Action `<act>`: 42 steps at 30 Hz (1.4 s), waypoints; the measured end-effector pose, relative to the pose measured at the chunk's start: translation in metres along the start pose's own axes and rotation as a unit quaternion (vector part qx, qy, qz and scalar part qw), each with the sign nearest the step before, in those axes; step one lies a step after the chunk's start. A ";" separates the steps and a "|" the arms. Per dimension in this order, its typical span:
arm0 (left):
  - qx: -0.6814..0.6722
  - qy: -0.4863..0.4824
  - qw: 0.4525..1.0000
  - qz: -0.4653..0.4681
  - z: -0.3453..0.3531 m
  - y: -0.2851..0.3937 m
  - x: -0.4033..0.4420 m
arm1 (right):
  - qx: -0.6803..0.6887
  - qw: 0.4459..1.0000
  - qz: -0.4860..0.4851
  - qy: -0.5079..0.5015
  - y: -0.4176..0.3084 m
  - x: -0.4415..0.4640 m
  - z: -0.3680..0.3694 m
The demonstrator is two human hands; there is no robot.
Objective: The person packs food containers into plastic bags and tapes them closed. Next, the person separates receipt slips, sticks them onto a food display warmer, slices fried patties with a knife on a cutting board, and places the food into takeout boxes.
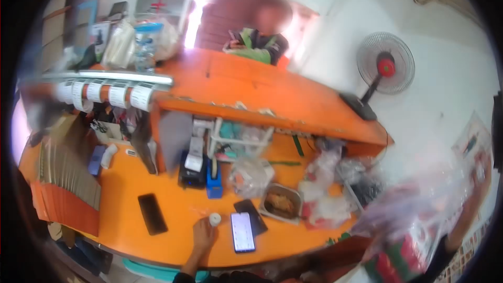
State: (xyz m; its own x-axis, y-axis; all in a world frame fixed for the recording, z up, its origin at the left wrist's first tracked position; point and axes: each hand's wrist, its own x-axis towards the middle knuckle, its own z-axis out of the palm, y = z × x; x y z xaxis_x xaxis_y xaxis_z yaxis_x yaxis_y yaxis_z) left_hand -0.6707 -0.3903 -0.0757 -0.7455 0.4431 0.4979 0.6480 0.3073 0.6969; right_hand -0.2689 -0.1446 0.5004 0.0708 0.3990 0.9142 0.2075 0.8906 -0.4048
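My left hand (202, 233) is low over the orange counter, its fingers closed at a small white roll (215, 219) that looks like receipt paper. Just right of it lies a phone with a lit screen (242, 232), partly over a dark flat object (255, 215). At the far right my right arm reaches up, and my right hand (479, 172) is blurred at the upper edge of a large clear plastic bag (414, 209). The fingers appear closed on the bag, though they are partly hidden. Red and green packaging (396, 261) shows near the bag's bottom.
A dark phone (152, 214) lies left on the counter (178, 207). Farther back are a receipt printer (193, 170), a blue tape dispenser (214, 179) and a food tray (282, 203). Beyond the raised shelf (251, 86) stands a person (262, 47); a fan (385, 65) stands right.
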 end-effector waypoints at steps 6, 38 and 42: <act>0.039 -0.003 0.999 -0.019 -0.006 0.008 0.008 | 0.095 0.967 -0.170 -0.163 0.031 0.079 0.308; -0.212 0.046 0.954 -0.208 0.010 -0.018 0.162 | 0.062 0.872 -0.203 -0.442 0.000 -0.211 0.323; -0.236 0.071 0.967 -0.065 0.014 0.023 0.118 | 0.191 0.848 -0.139 -0.475 0.018 -0.306 0.309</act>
State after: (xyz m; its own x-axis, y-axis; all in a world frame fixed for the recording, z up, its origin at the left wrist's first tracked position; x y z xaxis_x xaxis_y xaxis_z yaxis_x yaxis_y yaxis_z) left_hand -0.7415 -0.3188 -0.0087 -0.8513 0.2971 0.4325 0.4287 -0.0814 0.8998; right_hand -0.5879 -0.1834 0.2069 -0.7843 -0.0033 0.6204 -0.2563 0.9124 -0.3192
